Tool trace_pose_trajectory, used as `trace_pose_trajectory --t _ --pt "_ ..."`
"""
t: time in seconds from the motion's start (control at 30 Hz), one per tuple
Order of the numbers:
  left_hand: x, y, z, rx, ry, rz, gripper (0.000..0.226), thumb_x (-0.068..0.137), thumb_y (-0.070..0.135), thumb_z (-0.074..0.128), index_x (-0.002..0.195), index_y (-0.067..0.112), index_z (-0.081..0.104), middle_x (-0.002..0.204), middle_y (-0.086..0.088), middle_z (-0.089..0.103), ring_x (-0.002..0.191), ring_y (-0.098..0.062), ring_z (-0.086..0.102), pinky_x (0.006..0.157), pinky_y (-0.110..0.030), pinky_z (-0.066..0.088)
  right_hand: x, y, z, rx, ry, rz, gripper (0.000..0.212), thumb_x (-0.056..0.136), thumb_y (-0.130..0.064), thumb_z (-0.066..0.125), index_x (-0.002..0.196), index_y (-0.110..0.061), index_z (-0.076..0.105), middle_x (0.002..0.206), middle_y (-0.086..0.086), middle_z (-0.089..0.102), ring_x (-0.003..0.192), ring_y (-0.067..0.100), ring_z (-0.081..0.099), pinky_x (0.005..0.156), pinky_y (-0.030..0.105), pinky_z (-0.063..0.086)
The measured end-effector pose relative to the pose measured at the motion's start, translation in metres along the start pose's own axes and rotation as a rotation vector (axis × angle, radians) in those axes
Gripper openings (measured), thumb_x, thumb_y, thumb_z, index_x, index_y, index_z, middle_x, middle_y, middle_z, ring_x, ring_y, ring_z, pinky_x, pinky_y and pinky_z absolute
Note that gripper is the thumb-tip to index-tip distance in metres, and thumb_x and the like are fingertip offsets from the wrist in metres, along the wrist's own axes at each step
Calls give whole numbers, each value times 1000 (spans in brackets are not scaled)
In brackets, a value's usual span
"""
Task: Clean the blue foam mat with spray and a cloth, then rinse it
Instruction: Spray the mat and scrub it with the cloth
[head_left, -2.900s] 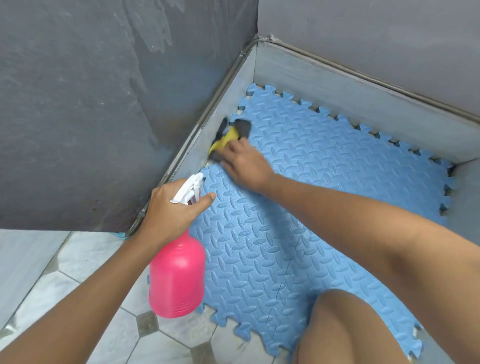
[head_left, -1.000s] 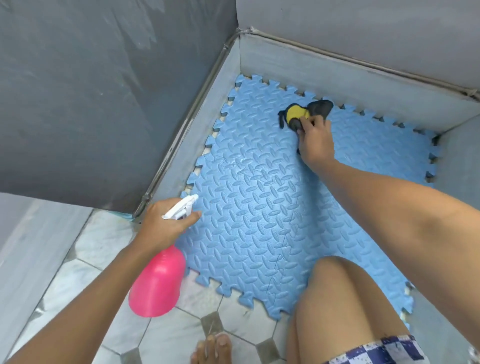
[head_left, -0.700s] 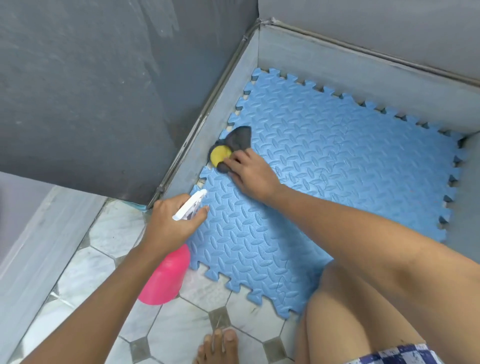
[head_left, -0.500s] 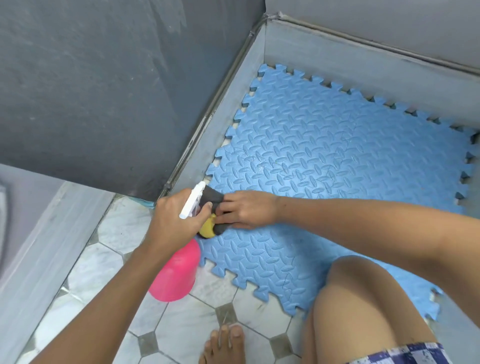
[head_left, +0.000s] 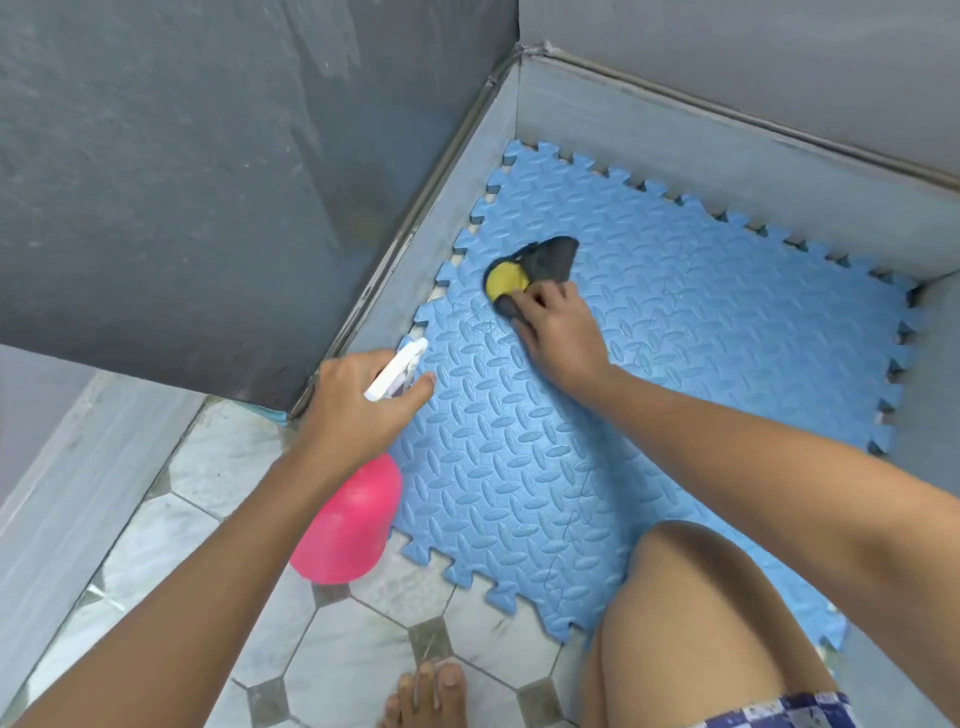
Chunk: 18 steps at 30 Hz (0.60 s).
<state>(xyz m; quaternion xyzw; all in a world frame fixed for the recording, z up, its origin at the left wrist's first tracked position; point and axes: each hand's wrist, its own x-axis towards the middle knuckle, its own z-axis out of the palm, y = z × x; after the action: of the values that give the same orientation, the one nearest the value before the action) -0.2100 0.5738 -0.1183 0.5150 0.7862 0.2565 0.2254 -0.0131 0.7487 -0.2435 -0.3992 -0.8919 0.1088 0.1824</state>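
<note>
A cloth (head_left: 545, 260) is pressed on the blue foam mat (head_left: 675, 374) while a pink spray bottle (head_left: 348, 530) is held at its left edge.
The mat is laid flat in a corner between grey walls (head_left: 727, 156), with its near edge on the tiled floor (head_left: 358, 649). The grey and yellow cloth is held down on the mat's far left part by the right hand (head_left: 561, 327), fingers curled over it. The bottle's white trigger head (head_left: 397, 369) is gripped by the left hand (head_left: 358, 410).

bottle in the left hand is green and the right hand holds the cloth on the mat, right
Not quite. The head view shows the bottle in the left hand is pink, not green. The rest holds: the right hand holds the cloth on the mat.
</note>
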Motion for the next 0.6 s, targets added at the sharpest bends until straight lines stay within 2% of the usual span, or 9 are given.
trace_pose_trajectory --t 0.1,0.13,0.2,0.27,0.4,0.5,0.6 --pt "36 21 5 -19 -1 15 52 85 33 77 57 11 39 50 -1 35 51 -16 31 51 -25 29 -44 -28 6 102 -181 -477 35 105 -37 49 130 -17 63 111 3 61 90 24 50 80 35 47" --pt "47 28 8 -18 -14 10 51 84 35 76 58 11 39 51 -1 36 51 -15 31 52 -28 30 -54 -27 4 123 -217 -581 35 105 -36 49 131 -18 63 112 2 61 89 24 50 80 34 47" --pt "67 41 17 -19 -51 7 50 83 36 76 58 12 41 52 0 37 51 -15 32 52 -30 31 -58 -6 -3 130 -224 -621 33 105 -36 51 131 -21 64 113 0 62 89 22 49 79 32 46" --pt "85 52 28 -39 -89 31 48 84 36 77 58 12 44 52 2 38 49 -12 33 51 -27 30 -49 30 -19 73 -165 -431 31 104 -36 51 131 -25 63 115 -3 61 91 22 49 79 32 45" --pt "110 75 51 -63 -183 73 48 85 33 79 64 3 49 55 0 39 50 -11 34 47 -21 26 -40 146 -66 -41 3 256 35 100 -28 55 132 -16 62 119 9 60 100 35 49 87 48 48" --pt "123 88 66 -51 -210 80 47 85 34 80 63 5 50 54 3 38 48 -10 36 48 -21 28 -65 224 -103 -125 54 710 38 101 -27 52 133 -7 60 126 19 54 113 42 46 97 45 42" --pt "129 96 75 -32 -206 87 46 84 37 80 63 10 49 56 2 41 54 -14 39 55 -28 31 -96 270 -128 -231 36 1010 38 102 -28 48 130 -4 59 133 24 48 124 43 43 102 44 38"
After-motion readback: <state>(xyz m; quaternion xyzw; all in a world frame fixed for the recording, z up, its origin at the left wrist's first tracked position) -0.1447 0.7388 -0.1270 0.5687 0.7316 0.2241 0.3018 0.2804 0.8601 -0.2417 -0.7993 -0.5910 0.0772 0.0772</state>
